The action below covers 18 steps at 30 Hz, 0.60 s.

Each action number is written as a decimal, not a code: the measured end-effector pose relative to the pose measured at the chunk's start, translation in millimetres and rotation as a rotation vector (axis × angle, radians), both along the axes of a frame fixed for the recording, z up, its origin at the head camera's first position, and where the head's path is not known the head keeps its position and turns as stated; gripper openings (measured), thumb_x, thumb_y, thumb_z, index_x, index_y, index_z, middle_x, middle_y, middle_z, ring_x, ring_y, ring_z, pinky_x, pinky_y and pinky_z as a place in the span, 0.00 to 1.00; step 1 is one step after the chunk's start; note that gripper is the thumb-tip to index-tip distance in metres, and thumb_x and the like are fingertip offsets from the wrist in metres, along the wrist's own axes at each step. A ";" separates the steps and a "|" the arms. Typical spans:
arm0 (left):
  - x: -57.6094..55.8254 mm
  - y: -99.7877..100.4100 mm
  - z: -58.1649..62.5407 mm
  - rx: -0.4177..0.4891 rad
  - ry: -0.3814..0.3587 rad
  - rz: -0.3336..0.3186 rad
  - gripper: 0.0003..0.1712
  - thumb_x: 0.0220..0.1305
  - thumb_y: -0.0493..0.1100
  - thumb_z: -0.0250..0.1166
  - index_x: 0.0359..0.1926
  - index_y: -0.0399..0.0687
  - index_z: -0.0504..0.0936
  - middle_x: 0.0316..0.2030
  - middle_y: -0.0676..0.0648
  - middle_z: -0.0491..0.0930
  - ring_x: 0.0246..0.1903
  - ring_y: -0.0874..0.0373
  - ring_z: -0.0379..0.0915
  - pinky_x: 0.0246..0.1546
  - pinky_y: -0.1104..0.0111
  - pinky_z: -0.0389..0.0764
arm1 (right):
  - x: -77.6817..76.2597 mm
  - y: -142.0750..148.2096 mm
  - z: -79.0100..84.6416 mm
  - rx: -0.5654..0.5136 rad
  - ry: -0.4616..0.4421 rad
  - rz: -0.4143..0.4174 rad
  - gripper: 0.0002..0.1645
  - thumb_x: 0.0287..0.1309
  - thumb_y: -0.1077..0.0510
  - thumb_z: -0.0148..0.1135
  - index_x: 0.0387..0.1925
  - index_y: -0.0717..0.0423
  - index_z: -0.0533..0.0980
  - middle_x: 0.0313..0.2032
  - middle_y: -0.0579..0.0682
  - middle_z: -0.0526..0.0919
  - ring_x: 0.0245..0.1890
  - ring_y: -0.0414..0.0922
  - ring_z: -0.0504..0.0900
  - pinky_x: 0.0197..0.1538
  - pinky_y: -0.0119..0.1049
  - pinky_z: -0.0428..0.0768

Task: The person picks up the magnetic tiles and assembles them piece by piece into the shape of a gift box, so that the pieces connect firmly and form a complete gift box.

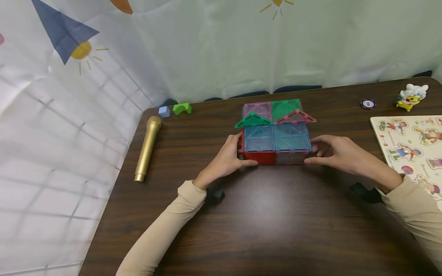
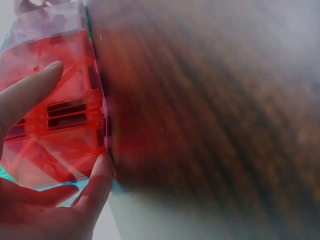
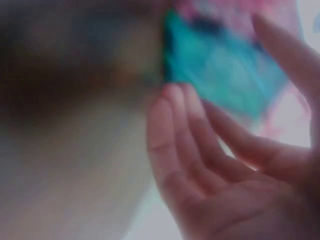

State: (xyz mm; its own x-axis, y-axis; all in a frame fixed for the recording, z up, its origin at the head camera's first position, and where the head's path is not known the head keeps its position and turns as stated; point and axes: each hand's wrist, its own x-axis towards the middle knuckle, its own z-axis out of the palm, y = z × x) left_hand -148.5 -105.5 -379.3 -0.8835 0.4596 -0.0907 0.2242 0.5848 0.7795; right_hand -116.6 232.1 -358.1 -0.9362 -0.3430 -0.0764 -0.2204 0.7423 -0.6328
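Note:
A box-shaped structure of see-through magnetic tiles [image 1: 259,138] stands on the table, with blue tiles on top and red and pale pink ones in front. Triangular tiles, green [image 1: 254,120] and pink [image 1: 295,116], stand behind the blue top. My left hand [image 1: 228,157] holds the left end, thumb across the red front, fingers along the red side tile [image 2: 65,150]. At the opposite end is my right hand [image 1: 338,155], its thumb by the front corner and its fingers loosely bent beside the teal side tile [image 3: 220,65], which is blurred.
A gold microphone [image 1: 147,149] lies at the left. Behind it sit a blue cube [image 1: 164,111] and a green arch block [image 1: 182,109]. To the right are a picture puzzle board [image 1: 411,132], a poker chip [image 1: 368,104] and a small figurine [image 1: 411,96]. A curtain [image 1: 221,50] hangs behind.

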 end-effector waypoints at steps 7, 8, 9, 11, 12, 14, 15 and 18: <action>-2.4 0.3 -0.6 0.006 -0.030 0.014 0.60 0.59 0.44 0.80 0.81 0.36 0.52 0.67 0.38 0.64 0.63 0.46 0.71 0.64 0.57 0.78 | -22.2 23.9 31.9 -0.064 0.133 -0.124 0.27 0.68 0.55 0.71 0.64 0.61 0.76 0.56 0.63 0.81 0.43 0.26 0.79 0.41 0.20 0.71; -1.9 0.5 -1.3 0.008 -0.035 0.018 0.60 0.59 0.44 0.80 0.81 0.37 0.51 0.67 0.38 0.64 0.63 0.46 0.71 0.64 0.57 0.78 | -25.1 22.5 34.1 -0.082 0.168 -0.125 0.25 0.68 0.56 0.70 0.63 0.59 0.78 0.55 0.62 0.81 0.40 0.21 0.77 0.41 0.20 0.70; -1.2 0.5 -1.9 0.009 -0.039 0.022 0.60 0.59 0.44 0.80 0.81 0.37 0.51 0.67 0.38 0.64 0.63 0.46 0.71 0.64 0.57 0.78 | -27.7 20.2 35.4 -0.094 0.200 -0.119 0.23 0.68 0.57 0.71 0.61 0.57 0.79 0.53 0.59 0.82 0.38 0.18 0.74 0.41 0.19 0.70; 0.0 1.2 -3.3 0.007 -0.046 0.025 0.60 0.60 0.44 0.80 0.82 0.37 0.51 0.67 0.38 0.64 0.63 0.47 0.71 0.64 0.57 0.78 | -31.6 14.7 35.9 -0.111 0.241 -0.092 0.19 0.67 0.59 0.72 0.57 0.55 0.82 0.50 0.56 0.84 0.37 0.19 0.76 0.41 0.19 0.70; 0.4 1.7 -3.9 0.009 -0.050 0.023 0.60 0.60 0.44 0.80 0.82 0.37 0.51 0.67 0.38 0.64 0.63 0.47 0.71 0.63 0.57 0.78 | -32.9 12.2 35.4 -0.111 0.254 -0.082 0.16 0.66 0.59 0.73 0.54 0.54 0.84 0.47 0.55 0.85 0.36 0.19 0.77 0.41 0.20 0.71; 0.3 3.4 -4.5 0.011 -0.052 0.017 0.60 0.60 0.45 0.80 0.82 0.37 0.51 0.67 0.38 0.64 0.63 0.47 0.71 0.63 0.57 0.78 | -33.4 8.6 34.3 -0.108 0.274 -0.073 0.13 0.64 0.60 0.74 0.50 0.53 0.86 0.44 0.52 0.87 0.35 0.22 0.79 0.41 0.20 0.71; 0.1 4.2 -4.6 0.013 -0.051 0.013 0.60 0.60 0.45 0.80 0.81 0.37 0.52 0.67 0.38 0.64 0.63 0.47 0.72 0.63 0.58 0.78 | -32.9 7.3 33.9 -0.105 0.285 -0.073 0.12 0.64 0.61 0.74 0.48 0.52 0.86 0.43 0.51 0.87 0.35 0.22 0.80 0.41 0.20 0.71; -0.5 6.0 -4.0 0.019 -0.047 0.012 0.60 0.60 0.44 0.80 0.81 0.37 0.52 0.66 0.39 0.64 0.62 0.47 0.73 0.63 0.58 0.78 | -31.4 5.2 33.2 -0.105 0.321 -0.082 0.09 0.63 0.63 0.74 0.45 0.53 0.87 0.41 0.51 0.88 0.34 0.21 0.79 0.42 0.20 0.72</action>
